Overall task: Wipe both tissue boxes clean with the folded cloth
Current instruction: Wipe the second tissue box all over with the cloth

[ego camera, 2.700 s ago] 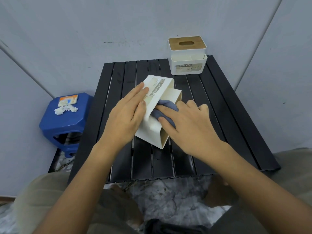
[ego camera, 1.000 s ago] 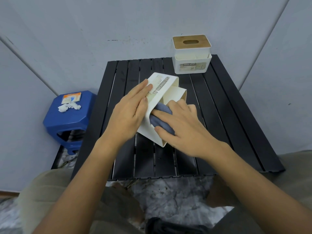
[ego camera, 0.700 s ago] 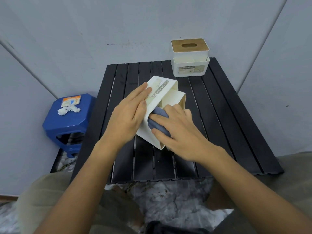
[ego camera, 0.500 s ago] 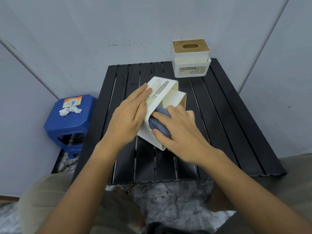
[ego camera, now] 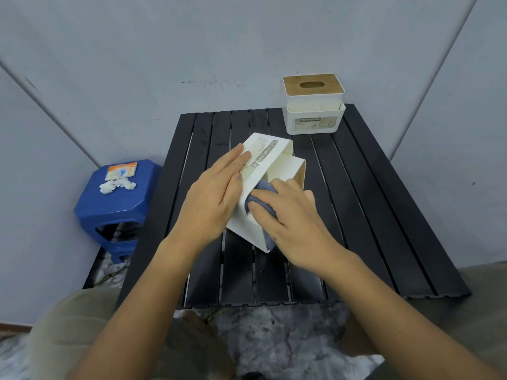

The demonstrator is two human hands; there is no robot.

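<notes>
Slats of black material form the low table [ego camera: 365, 204] before us, running away from us toward a pale grey wall [ego camera: 137, 50] that meets a second wall at each side. Marbled flooring [ego camera: 279, 333] shows beneath the near edge. At 9 o'clock from the table centre stands a blue stool [ego camera: 109, 212], carrying a small printed packet [ego camera: 121, 171] and white crumpled scraps [ego camera: 116, 185].

At 1 o'clock, at the far edge of the table, the upright tissue box [ego camera: 314, 105] stands with its wooden slotted lid on top. The tipped tissue box [ego camera: 263, 187] lies on its side at table centre, its labelled face turned up and leftward.

Our left hand [ego camera: 216, 198] rests flat on that labelled face, fingers straight and close together, pointing toward 1 o'clock. Our right hand [ego camera: 290, 220] is immediately at 3 o'clock of the left, fingers curled over the folded cloth [ego camera: 260, 198], pressing the blue-grey cloth against the box's upward side. Most of the cloth is hidden under the fingers.
</notes>
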